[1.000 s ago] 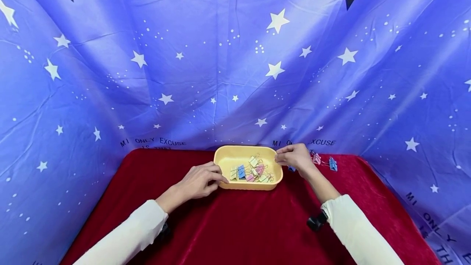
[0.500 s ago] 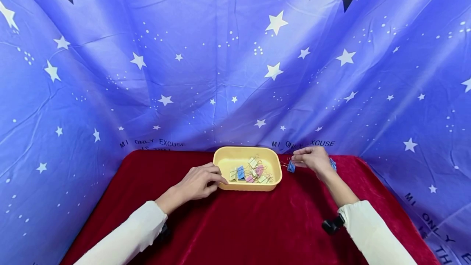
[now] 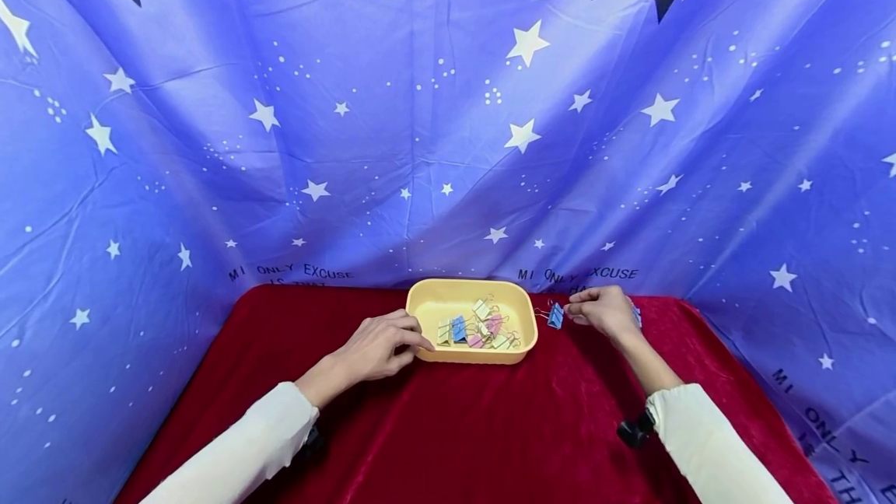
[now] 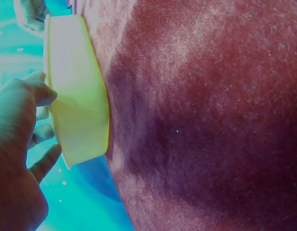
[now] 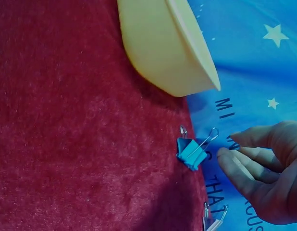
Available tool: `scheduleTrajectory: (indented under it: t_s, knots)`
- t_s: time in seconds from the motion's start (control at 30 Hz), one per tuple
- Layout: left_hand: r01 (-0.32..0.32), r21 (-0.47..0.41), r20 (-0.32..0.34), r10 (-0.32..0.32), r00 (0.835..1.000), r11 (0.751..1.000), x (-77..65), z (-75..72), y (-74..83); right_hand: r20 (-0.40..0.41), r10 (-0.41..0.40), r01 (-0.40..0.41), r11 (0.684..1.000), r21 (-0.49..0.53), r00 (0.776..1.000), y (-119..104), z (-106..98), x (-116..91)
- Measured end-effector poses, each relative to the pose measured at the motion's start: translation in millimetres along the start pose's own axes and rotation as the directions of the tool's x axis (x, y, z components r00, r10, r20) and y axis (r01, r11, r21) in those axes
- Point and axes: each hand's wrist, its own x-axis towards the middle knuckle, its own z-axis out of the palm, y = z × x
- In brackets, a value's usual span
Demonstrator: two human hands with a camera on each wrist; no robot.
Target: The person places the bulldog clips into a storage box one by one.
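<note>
My left hand point(image 3: 381, 344) holds the near-left rim of a yellow plastic tray point(image 3: 462, 355). In the left wrist view, the thumb point(image 4: 43, 94) lies against the tray's outer side, with the other fingers at the rim. Inside sit several binder clips, including a blue one point(image 3: 458, 328) and a pink one point(image 3: 494, 323). Right of the tray, a blue binder clip point(image 5: 192, 153) lies on the red cloth, its wire handles up. My right hand point(image 3: 603, 313) is close beside that clip, thumb and fingertips parted, holding nothing.
Another blue binder clip point(image 3: 636, 316) shows partly behind the right hand. A further clip point(image 5: 214, 223) enters the right wrist view's bottom edge. Red velvety cloth point(image 3: 448, 434) covers the table, and a blue star-printed curtain point(image 3: 413, 131) rises behind it.
My right hand has moved from the tray's right rim rightward to the blue clip, uncovering it and hiding the pink clip. The left hand stays on the tray.
</note>
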Motion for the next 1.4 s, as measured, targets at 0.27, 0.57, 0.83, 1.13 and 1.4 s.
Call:
scheduleTrajectory:
  t_s: [0.27, 0.57, 0.83, 1.13, 1.4]
  knots:
    - [-0.002, -0.005, -0.004, 0.002, 1.0, 1.0, 0.1, -1.5, 0.6, -0.001, -0.132, 0.124, 0.937, -0.326, 0.991, 1, 12, 15]
    - [0.001, -0.001, 0.006, -0.001, 1.0, 1.0, 0.8, -1.4, 1.5, 0.022, -0.23, 0.219, 0.89, -0.399, 0.973, 2, 25, 25]
    - [0.006, -0.001, 0.01, -0.006, 1.0, 1.0, 0.6, -1.8, 1.6, 0.032, -0.245, 0.234, 0.866, -0.443, 0.969, 4, 32, 27]
    - [0.011, 0.001, 0.011, -0.011, 1.0, 1.0, 1.1, -1.9, 1.9, 0.004, -0.25, 0.222, 0.851, -0.477, 0.968, 4, 30, 25]
    - [0.012, 0.001, 0.012, -0.012, 1.0, 1.0, 0.4, -1.1, 1.3, -0.017, -0.214, 0.187, 0.885, -0.427, 0.977, 6, 20, 23]
